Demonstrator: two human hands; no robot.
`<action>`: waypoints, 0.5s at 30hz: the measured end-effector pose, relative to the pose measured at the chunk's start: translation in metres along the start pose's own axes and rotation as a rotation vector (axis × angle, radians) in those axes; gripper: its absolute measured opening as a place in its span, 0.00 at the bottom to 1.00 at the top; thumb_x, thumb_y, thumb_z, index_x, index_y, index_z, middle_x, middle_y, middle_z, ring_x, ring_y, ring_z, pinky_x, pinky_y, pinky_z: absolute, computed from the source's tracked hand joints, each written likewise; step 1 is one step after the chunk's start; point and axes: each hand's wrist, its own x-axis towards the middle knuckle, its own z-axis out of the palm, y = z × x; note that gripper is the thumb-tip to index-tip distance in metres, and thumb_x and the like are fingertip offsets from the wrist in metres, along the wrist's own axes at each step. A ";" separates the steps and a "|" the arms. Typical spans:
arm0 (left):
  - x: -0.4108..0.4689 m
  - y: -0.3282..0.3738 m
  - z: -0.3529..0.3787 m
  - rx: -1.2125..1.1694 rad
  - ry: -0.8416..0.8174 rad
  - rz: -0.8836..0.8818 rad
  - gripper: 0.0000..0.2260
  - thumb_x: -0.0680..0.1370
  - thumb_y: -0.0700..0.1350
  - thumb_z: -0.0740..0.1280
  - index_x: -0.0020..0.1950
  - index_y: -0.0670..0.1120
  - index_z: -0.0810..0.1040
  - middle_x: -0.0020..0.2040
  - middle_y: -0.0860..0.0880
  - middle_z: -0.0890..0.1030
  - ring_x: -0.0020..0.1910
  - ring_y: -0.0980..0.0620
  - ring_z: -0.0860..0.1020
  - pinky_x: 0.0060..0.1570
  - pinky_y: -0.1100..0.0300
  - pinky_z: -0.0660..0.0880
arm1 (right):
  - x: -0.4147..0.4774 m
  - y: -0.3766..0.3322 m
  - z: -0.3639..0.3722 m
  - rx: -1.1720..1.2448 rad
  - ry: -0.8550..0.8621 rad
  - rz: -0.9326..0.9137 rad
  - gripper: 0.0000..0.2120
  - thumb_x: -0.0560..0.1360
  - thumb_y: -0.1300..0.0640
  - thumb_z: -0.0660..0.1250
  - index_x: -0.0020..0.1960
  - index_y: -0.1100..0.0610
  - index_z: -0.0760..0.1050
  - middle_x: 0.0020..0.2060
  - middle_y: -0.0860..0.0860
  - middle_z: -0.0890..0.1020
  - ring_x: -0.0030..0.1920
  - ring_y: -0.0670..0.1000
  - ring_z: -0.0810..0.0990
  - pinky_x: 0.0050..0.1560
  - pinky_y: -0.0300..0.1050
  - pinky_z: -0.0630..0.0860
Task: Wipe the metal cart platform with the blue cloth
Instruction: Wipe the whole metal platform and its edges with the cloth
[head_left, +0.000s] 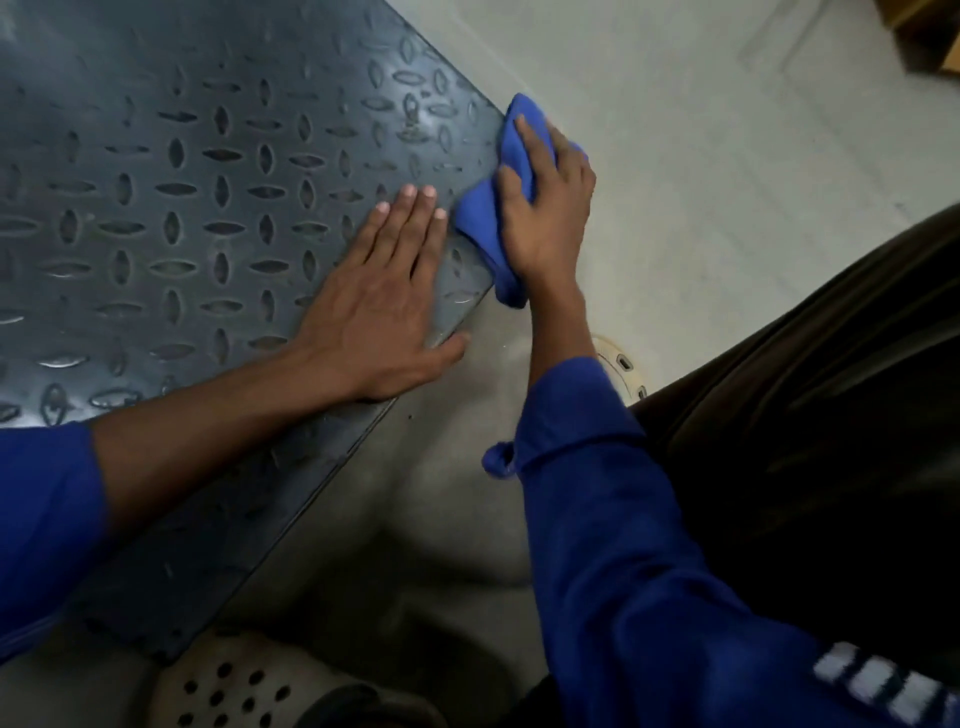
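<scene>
Blue cloth (485, 218) is bunched at centre right of the frame, on the platform's right-hand edge, gripped by the right hand (545, 208) with fingers curled over it. That grip appears meant to run the fabric along the rim. Metal cart platform (182, 197), with a raised tread pattern, fills the upper left. Left hand (384, 306) lies flat on it, fingers straight, just beside the cloth, probably to brace the body and steady the cart. Pale floor (727, 130) occupies the upper right.
</scene>
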 end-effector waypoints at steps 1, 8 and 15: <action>0.000 -0.003 0.000 -0.011 0.010 0.008 0.47 0.81 0.70 0.49 0.86 0.36 0.45 0.87 0.36 0.45 0.87 0.41 0.43 0.85 0.45 0.44 | -0.012 0.003 0.000 0.042 0.021 -0.014 0.27 0.80 0.46 0.60 0.76 0.52 0.77 0.78 0.57 0.74 0.80 0.61 0.66 0.82 0.50 0.57; 0.029 -0.040 -0.010 -0.105 0.044 -0.081 0.36 0.85 0.60 0.42 0.86 0.37 0.50 0.87 0.39 0.50 0.87 0.44 0.46 0.85 0.48 0.42 | -0.043 -0.013 0.013 -0.060 0.195 0.068 0.25 0.75 0.51 0.60 0.68 0.55 0.81 0.72 0.57 0.75 0.74 0.62 0.69 0.76 0.51 0.62; 0.051 -0.082 -0.022 -0.097 0.045 -0.196 0.33 0.86 0.59 0.46 0.87 0.43 0.49 0.88 0.42 0.48 0.87 0.45 0.45 0.85 0.49 0.40 | 0.017 -0.012 0.001 -0.050 -0.025 0.139 0.19 0.70 0.50 0.58 0.59 0.52 0.75 0.57 0.46 0.79 0.67 0.56 0.74 0.74 0.56 0.67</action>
